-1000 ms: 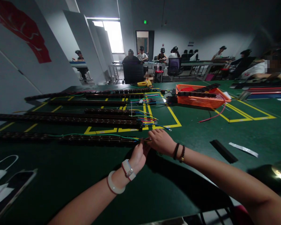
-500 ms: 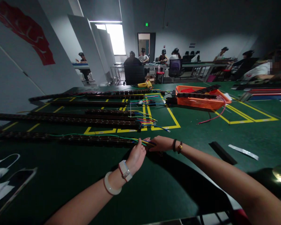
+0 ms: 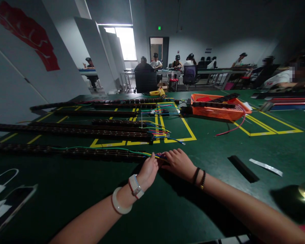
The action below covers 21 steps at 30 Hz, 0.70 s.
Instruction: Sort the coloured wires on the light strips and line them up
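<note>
A: Gripping what with the left hand (image 3: 147, 171)?

B: Pinching a bundle of coloured wires (image 3: 158, 156) narrowly between thumb and fingers, just beside the right end of the nearest black segmented strip (image 3: 99, 154).

A: And doing what with the right hand (image 3: 181, 165)?

B: Holding the same bundle just farther right, bending the fingers closely over it and hiding the wire ends from view. Showing yellow and blue in the small gap between both hands.

A: Resting on what, with that strip?

B: Lying flat along the green table (image 3: 210, 149), carrying a green wire (image 3: 112, 148) along its top.

A: Seeing what beyond?

B: Finding more black strips (image 3: 91, 131) lying side by side, ending in coloured leads (image 3: 162, 131) near yellow tape lines (image 3: 188, 127). Also spotting an orange basket (image 3: 216, 113) farther back on the right, holding dark segmented pieces (image 3: 213, 104) and trailing a red wire (image 3: 229, 132) onto the table.

A: Noticing anything nearer, right of the hands?

B: Seeing a flat black piece (image 3: 243, 168) lying just beside a white strip (image 3: 265, 166), both well apart from the fingers.
</note>
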Available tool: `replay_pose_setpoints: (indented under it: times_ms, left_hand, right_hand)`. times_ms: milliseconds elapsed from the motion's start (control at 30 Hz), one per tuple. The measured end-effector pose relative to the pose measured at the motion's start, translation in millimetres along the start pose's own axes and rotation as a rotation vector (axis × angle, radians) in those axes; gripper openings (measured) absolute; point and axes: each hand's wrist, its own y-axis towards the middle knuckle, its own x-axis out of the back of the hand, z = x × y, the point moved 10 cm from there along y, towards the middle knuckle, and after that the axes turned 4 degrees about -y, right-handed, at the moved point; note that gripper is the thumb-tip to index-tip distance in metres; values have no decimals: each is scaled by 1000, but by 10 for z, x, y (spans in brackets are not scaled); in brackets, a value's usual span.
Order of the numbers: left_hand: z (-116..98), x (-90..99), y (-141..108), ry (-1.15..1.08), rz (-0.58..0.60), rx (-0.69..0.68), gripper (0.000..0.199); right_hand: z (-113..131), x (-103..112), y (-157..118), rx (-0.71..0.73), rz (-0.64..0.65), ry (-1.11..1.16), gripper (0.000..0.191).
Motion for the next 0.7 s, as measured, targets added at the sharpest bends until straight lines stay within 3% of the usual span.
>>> replay_pose_setpoints:
  times_ms: [67,167,367,700]
  left_hand:
    - [-2,-26,-3,1,36,12,26]
    - [-2,-77,-27,-23,104,25,32]
    - [-5,-59,-28,-54,113,20,31]
    - [-31,-29,1,-15,91,-25,24]
  right_hand:
    - [-193,106,-131,-93,-31,50,51]
    - [-310,145,-355,-138,-36,91,49]
    - [-135,63,-536,-90,-112,102,23]
    - [278,253,-601,-10,-271,196,23]
